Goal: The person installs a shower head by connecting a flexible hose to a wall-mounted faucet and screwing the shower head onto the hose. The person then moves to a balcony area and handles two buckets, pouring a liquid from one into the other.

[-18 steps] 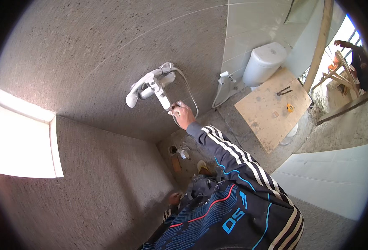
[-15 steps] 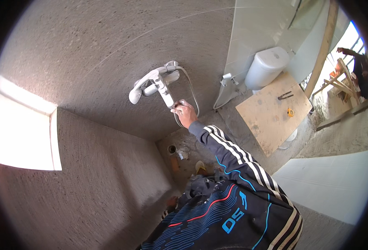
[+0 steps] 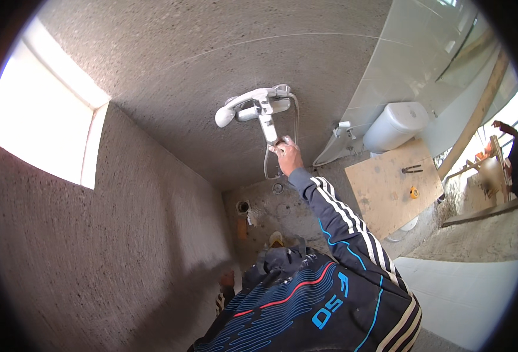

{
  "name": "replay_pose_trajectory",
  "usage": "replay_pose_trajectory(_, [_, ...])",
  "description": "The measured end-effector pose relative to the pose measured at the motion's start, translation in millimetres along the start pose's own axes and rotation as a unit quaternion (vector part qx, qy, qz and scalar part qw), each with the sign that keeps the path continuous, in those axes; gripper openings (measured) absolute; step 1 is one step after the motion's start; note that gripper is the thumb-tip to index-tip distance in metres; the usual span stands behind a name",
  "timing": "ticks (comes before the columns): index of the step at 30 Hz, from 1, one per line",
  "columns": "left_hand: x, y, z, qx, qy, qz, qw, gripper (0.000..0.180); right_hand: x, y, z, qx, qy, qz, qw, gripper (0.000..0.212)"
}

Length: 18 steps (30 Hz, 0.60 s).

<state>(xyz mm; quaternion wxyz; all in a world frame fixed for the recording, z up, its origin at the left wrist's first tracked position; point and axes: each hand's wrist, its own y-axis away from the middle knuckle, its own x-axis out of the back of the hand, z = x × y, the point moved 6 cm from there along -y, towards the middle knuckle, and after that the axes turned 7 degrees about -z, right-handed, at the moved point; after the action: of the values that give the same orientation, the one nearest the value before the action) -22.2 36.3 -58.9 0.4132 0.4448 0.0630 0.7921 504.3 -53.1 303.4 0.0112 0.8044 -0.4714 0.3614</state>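
Since the earlier frame, our head view has turned, so the pale shower mixer (image 3: 247,114) sits farther right in it and the window (image 3: 41,123) higher, while our right hand (image 3: 290,157) remains at the mixer's lower end. In this head view, we see the mixer fixed to the rough grey wall (image 3: 182,111), with the shower head (image 3: 225,117) hanging to its left and the hose (image 3: 297,120) looping down on its right. Our right fingers (image 3: 280,149) are bent together just below the tip of the mixer's lever (image 3: 269,130) and appear to touch it; we cannot tell whether they grasp it. Our left hand (image 3: 228,278) hangs low beside our body, well apart from the mixer, and its fingers are too small to read. To the right, we have pliers (image 3: 412,169) and a yellow tape measure (image 3: 414,192) on a wooden board (image 3: 376,190), near the white toilet tank (image 3: 395,130).
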Motion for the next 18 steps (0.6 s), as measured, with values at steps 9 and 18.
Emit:
replay_pose_trajectory(9, [242.7, 84.0, 240.8, -0.060, 0.229, 0.041, 0.971, 0.036, 1.0, -2.6, 6.7, 0.047, 0.025, -0.007, 0.999, 0.018])
replay_pose_trajectory(18, [449.5, 304.9, 361.1, -0.220, -0.225, 0.263, 0.912, 0.059, -2.6, -6.9, 18.1, 0.053, 0.042, -0.043, 0.997, 0.017])
